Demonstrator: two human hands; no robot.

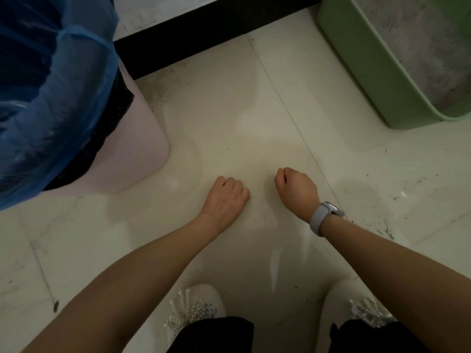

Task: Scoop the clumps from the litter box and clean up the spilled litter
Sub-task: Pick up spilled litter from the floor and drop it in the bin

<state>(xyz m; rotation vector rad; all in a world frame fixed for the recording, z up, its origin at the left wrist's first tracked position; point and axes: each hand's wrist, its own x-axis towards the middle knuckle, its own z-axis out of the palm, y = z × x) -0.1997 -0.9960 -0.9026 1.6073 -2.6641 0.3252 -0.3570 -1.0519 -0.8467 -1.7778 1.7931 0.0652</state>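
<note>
Green litter box well apart — both fists, left hand, right hand, hold nothing.

Both hands fisted over floor, nothing held: left hand, right hand. Green litter box far right, blue-bagged bin far left. Litter specks near right.

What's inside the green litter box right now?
The green litter box holds pale grey litter with darker speckles. No distinct clumps show. The frame cuts off the box's far side, so the rest of its contents can't be seen.
</note>
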